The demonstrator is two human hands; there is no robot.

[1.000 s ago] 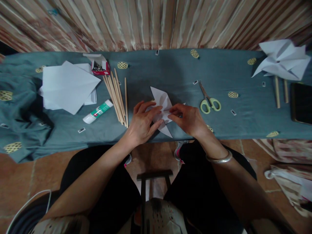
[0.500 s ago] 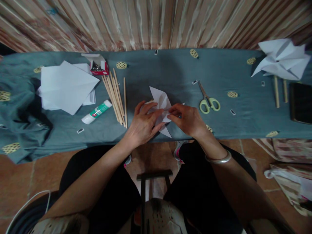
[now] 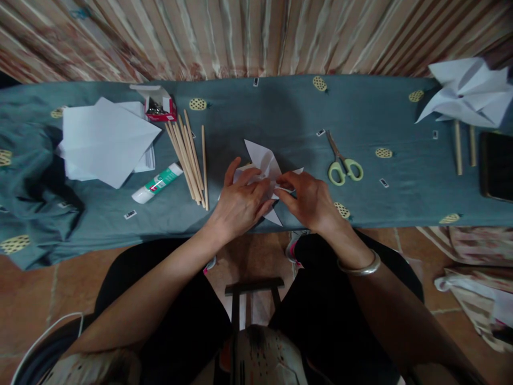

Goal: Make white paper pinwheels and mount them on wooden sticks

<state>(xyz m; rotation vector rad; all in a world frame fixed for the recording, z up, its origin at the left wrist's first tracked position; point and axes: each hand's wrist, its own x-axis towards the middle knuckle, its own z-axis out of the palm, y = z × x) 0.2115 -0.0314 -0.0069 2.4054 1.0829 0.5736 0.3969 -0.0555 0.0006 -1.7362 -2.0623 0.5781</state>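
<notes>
While half-curled — hands (image 3: 240, 206) (image 3: 311, 200) on paper pinwheel (image 3: 261, 155)

The left arm (image 3: 156, 289) and right arm (image 3: 385, 305) reach from the near side, left hand (image 3: 242, 202) palm down, right hand (image 3: 308, 200) pinching.

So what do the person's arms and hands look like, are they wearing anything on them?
Both the left hand and the right hand are gloveless. A shiny, silver-coloured round bangle circles the right wrist. The left sleeve is pale with dark specks; the right one is too dim to tell.
</notes>
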